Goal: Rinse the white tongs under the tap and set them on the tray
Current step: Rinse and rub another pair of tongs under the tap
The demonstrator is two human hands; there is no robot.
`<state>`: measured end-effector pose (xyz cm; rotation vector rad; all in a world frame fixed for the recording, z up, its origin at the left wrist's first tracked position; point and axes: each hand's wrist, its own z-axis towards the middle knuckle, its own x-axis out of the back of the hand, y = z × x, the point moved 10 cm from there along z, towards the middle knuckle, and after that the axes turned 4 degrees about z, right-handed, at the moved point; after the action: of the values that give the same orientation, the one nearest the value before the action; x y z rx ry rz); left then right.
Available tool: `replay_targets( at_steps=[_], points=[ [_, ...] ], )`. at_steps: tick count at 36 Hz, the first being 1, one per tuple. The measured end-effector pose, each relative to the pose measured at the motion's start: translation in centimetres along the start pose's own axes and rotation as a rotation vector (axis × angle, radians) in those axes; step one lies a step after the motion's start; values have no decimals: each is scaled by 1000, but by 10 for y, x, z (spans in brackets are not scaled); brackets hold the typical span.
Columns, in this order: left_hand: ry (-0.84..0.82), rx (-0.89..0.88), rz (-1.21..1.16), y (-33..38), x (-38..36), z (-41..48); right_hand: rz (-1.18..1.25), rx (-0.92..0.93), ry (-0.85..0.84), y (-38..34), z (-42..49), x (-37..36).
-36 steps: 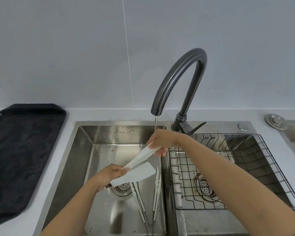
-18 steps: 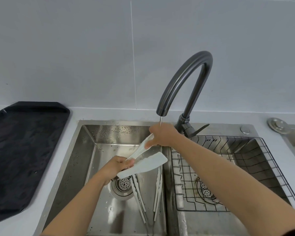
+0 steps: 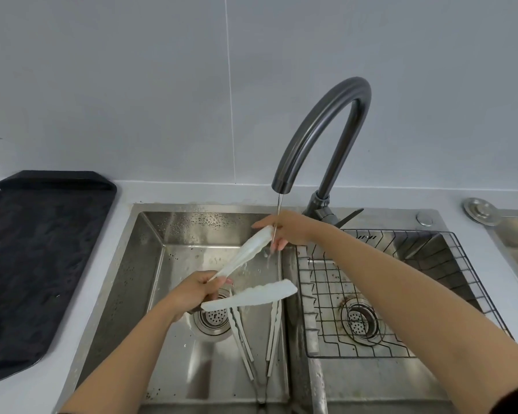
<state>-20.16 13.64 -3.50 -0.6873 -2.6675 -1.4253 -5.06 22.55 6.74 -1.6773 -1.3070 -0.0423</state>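
Observation:
White tongs point(image 3: 248, 297) are spread wide over the left sink basin point(image 3: 150, 264). My left hand point(image 3: 192, 294) grips them near the hinge end. My right hand point(image 3: 284, 230) holds the tip of the upper blade point(image 3: 247, 252) under a thin stream of water from the dark curved tap point(image 3: 320, 130). The lower blade juts out to the right, free of both hands. A black tray point(image 3: 39, 258) lies on the counter left of the sink.
A second pair of tongs point(image 3: 257, 339) lies on the bottom of the left basin beside the drain point(image 3: 213, 319). The right basin holds a wire rack point(image 3: 401, 294). A round metal cap point(image 3: 480, 210) sits on the counter at far right.
The tongs' blades have spread further apart. My right hand has stayed on the upper blade's tip under the stream. The view has tilted upward a little.

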Motion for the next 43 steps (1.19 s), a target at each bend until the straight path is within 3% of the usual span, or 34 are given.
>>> replay_targets(
  at_steps=[6, 9, 16, 23, 30, 37, 43],
  points=[
    [84, 16, 117, -6, 12, -2, 256, -3, 161, 15, 1, 12],
    [205, 63, 174, -21, 20, 0, 357, -50, 243, 27, -5, 13],
    [389, 237, 167, -61, 14, 0, 180, -153, 357, 50, -16, -17],
    [441, 259, -140, -62, -35, -4, 306, -281, 142, 77, -3, -105],
    [304, 282, -178, -71, -84, 8, 341, -410, 177, 113, 5, -147],
    [58, 258, 405, -79, -101, 19, 190, -474, 134, 134, 10, -163],
    [-51, 273, 533, -95, -116, 28, 56, -457, 142, 138, 18, -166]
  ],
)
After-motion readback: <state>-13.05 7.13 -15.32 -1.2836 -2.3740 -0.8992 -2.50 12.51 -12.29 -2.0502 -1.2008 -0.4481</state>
